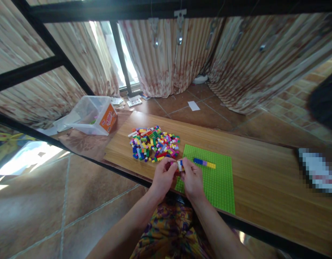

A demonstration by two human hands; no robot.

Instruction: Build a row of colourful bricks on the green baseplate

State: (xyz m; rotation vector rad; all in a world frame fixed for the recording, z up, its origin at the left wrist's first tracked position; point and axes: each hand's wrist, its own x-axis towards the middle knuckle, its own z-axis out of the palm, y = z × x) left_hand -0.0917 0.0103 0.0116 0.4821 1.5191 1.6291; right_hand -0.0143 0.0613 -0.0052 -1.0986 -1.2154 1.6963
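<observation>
I am pinching a small brick cluster (180, 165) between my left hand (163, 176) and right hand (192, 178), above the green baseplate (217, 176); it seems light, rigid, best gripped by its sides.

Fingers of both hands (179, 176) hide most of the small brick piece (180, 165), perhaps several joined.
</observation>
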